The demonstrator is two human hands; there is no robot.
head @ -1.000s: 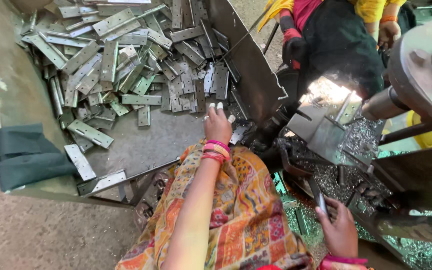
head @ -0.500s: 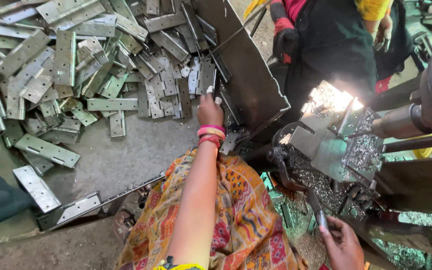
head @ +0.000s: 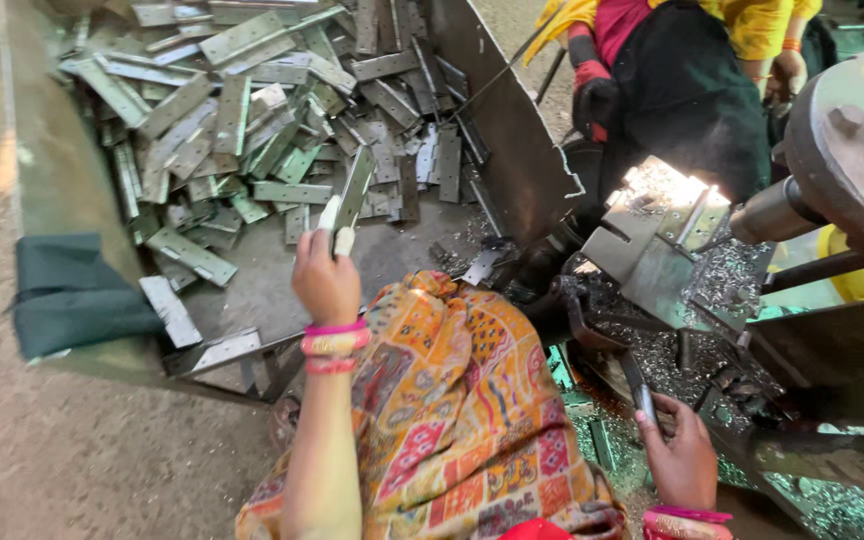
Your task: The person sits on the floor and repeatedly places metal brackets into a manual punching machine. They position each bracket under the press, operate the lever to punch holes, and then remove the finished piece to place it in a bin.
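- My left hand (head: 325, 283) has its grip clenched on one flat metal strip (head: 352, 192), lifted upright just above the bin (head: 42, 180), clear of the heap so it comes away alone.
- The pile of strips (head: 272, 110) lies loose and crisscrossed: thin, grey, dull-shiny, with small holes.
- My right hand (head: 680, 462) has its grip closed around a dark lever (head: 637, 385) at the machine (head: 682, 270), beside glittering metal shavings (head: 722, 290).
- A folded green cloth (head: 72, 295) drapes over the bin's edge.
- My patterned fabric lap (head: 452, 410) sits between both hands.
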